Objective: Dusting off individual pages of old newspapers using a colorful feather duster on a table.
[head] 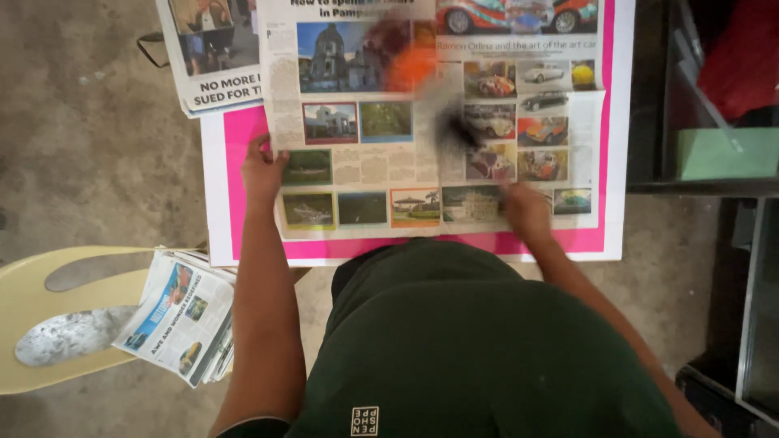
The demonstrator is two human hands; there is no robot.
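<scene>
Head view: newspaper stack (182,316) on yellow chair (49,268) beside table (621,122).

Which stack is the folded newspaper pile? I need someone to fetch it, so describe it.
Find the pale yellow plastic chair at the person's left. The folded newspaper stack lies on its seat's right edge. Unlike the open newspaper on the pink board, it is folded.

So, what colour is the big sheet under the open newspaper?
Bright pink with a white border, seen best in the head view.

Bare floor (89,154) lies open at left; a dark shelf unit (706,97), perhaps metal, crowds the right.
</scene>
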